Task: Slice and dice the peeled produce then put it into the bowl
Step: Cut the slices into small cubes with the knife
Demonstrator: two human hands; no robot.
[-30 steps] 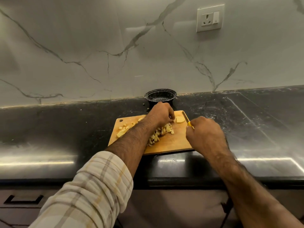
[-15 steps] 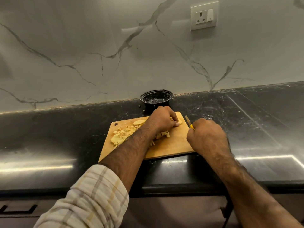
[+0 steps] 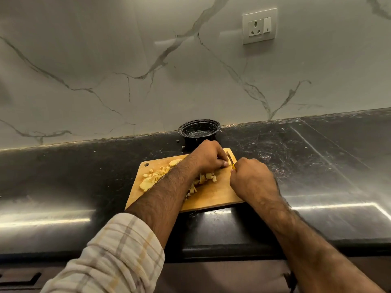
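Near the back edge of the black stone desk, on the rectangular wooden cutting board [image 3: 211, 197], your left hand [image 3: 208, 158] now curls its grip over the last pale peeled slice at the board's far right corner; a second ago that slice lay bare beside your knuckles. Your right hand [image 3: 251, 180] keeps its grip closed round the yellow-handled knife [image 3: 231, 160], whose blade has come in just beside your left fingertips. That suggests one more piece is about to be diced. Pale diced pieces [image 3: 206, 177] and a few uncut slices lie along the board's left side. None has reached the round black bowl [image 3: 198, 131] behind the board.
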